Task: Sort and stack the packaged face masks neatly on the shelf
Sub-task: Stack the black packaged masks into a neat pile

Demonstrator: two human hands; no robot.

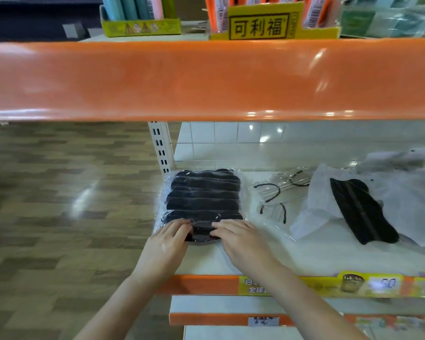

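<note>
- Two hands on one job: left hand (168,241) and right hand (240,238) both sit on the near end of the mask stack (202,200), fingers slightly curled and pressing down on the plastic wrap, fingertips nearly meeting over the pack.
- The stack is at the shelf's (255,261) left end, roughly 11 o'clock from the right hand. Black masks overlap like shingles, the row running from the front edge to the back.
- At 3 o'clock, well apart, a loose black mask (361,212) lies on white wrapping, tilted diagonally.
- Between them, clear packs (277,192) with black ear loops.
</note>
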